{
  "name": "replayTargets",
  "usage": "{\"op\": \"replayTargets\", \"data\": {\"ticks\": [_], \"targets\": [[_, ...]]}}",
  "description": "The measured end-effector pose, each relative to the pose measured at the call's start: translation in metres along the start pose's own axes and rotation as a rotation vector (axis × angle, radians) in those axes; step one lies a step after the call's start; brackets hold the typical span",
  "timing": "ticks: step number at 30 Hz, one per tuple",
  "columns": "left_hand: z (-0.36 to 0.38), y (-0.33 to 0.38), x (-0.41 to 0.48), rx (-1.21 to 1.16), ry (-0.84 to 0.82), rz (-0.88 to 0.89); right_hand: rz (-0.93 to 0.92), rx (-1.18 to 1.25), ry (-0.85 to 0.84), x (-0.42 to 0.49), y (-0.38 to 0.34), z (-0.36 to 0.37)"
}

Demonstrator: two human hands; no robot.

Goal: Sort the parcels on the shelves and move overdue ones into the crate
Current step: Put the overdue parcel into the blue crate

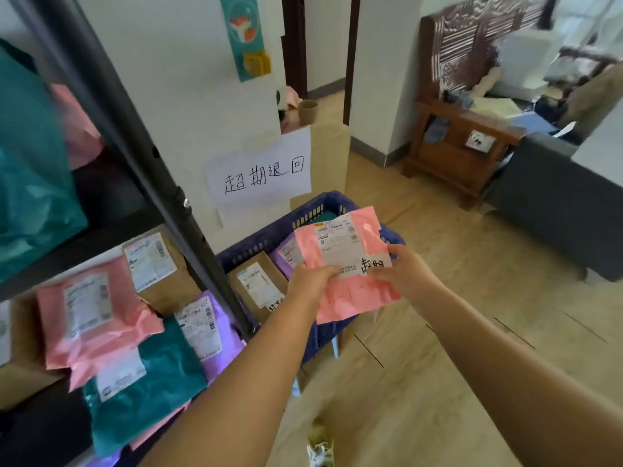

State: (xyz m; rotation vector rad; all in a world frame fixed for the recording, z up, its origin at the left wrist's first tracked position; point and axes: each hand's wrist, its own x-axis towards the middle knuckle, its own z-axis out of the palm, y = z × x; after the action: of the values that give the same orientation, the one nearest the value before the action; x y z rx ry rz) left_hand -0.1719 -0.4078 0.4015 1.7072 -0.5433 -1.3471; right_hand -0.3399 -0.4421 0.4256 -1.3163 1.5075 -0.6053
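A pink parcel (347,291) with a white shipping label and black handwriting hangs over the blue crate (256,246). My left hand (312,279) grips its left edge and my right hand (403,269) pinches its right edge. Inside the crate lie a brown parcel (258,286) and a purple one (286,254). On the black shelf (158,183) to the left rest a pink parcel (91,315), a brown one (158,267), a teal one (148,382) and a purple one (215,325), all labelled.
A handwritten paper sign (261,170) is taped to the wall above the crate. A large teal bag (30,170) fills the upper shelf. Wood floor stretches right toward a wooden cabinet (462,153) and a dark sofa (559,207).
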Motion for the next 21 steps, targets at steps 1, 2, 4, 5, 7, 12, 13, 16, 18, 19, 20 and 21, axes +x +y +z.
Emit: {"op": "replayTargets", "data": {"ticks": [1,2,4,5,7,12,13,16,18,19,20,21], "targets": [[0.001,-0.005,0.016,0.023,0.003,-0.012,0.018,-0.030,0.004,0.012,0.003,0.004],[0.002,-0.008,0.029,0.036,0.010,-0.021,0.039,-0.047,0.006,0.025,0.005,0.007],[0.005,-0.003,0.040,0.067,0.027,-0.051,0.076,-0.055,0.009,0.051,0.009,0.013],[0.005,-0.003,0.042,0.083,0.029,-0.059,0.089,-0.060,0.012,0.059,0.011,0.014],[0.007,-0.007,0.060,0.153,0.045,-0.086,0.114,-0.079,0.000,0.080,0.016,0.018],[0.005,-0.020,0.098,0.259,0.076,-0.150,0.165,-0.144,-0.071,0.126,0.023,0.036],[0.004,-0.022,0.105,0.269,0.090,-0.167,0.171,-0.161,-0.087,0.137,0.024,0.041],[0.000,-0.027,0.131,0.303,0.169,-0.201,0.174,-0.234,-0.152,0.173,0.025,0.057],[0.000,-0.026,0.146,0.325,0.229,-0.204,0.163,-0.287,-0.180,0.195,0.023,0.070],[0.002,-0.027,0.159,0.318,0.275,-0.220,0.149,-0.330,-0.215,0.216,0.025,0.079],[0.001,-0.023,0.158,0.346,0.275,-0.197,0.119,-0.348,-0.212,0.216,0.024,0.081],[0.003,-0.023,0.167,0.371,0.301,-0.191,0.085,-0.371,-0.243,0.228,0.024,0.087]]}}
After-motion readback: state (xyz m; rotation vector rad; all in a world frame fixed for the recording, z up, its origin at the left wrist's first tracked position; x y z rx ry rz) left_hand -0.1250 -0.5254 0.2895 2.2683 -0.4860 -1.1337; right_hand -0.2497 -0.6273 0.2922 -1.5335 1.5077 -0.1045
